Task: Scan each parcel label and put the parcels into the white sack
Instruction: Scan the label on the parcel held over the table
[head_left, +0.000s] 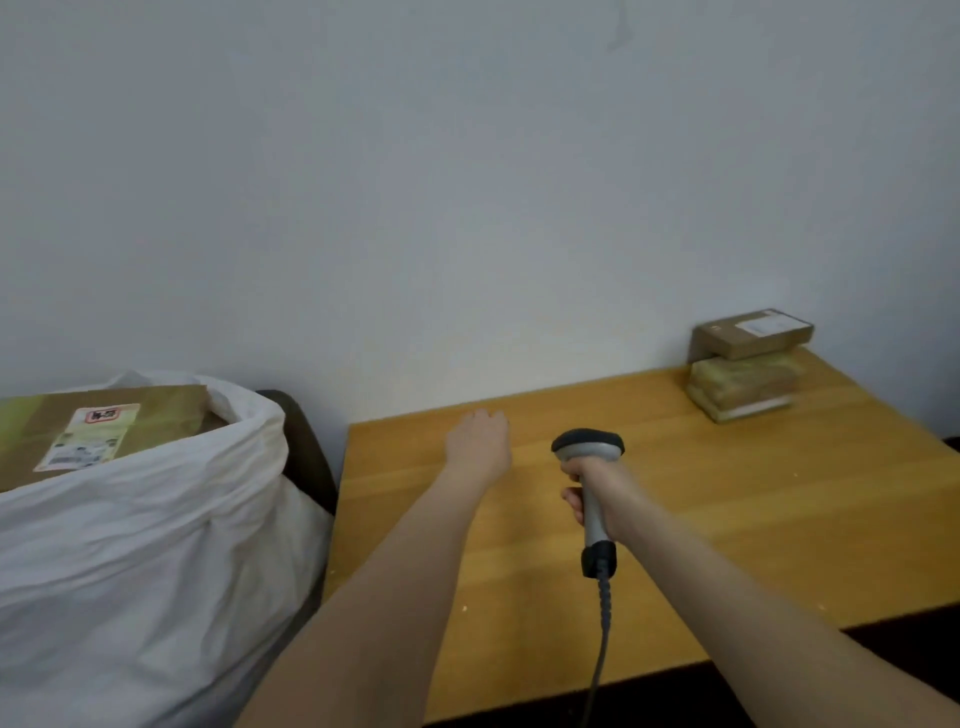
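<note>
Where parcels are counted, three show: two stacked at the table's far right corner, one in the sack.

Top parcel: brown box, lying skewed on the lower parcel. It has one white label on its upper face, print too small to read.

Lower parcel: brown box wrapped in yellowish tape, blurred, resting on the table close to the wall.

Third parcel: flat brown box, tilted, sticking out of the sack's mouth, its left end cut off by the frame edge. It bears one sticker with a red-and-black mark at the top and a barcode at the bottom, the writing not legible.

Sack: one, white, crumpled, standing just off the table's left edge.

Scanner: one, grey with a black head and base, upright over the table's middle.

Right hand: fingers curled tight round the scanner's handle.

Cable: one, grey, coiled near the scanner's base, running down out of frame.

Left hand: palm down, fingers straight and pointing away, holding nothing, just left of the scanner. Whether it touches the wood cannot be told.

Dark shape: one, behind the sack, mostly hidden.

Wall: plain, pale.
</note>
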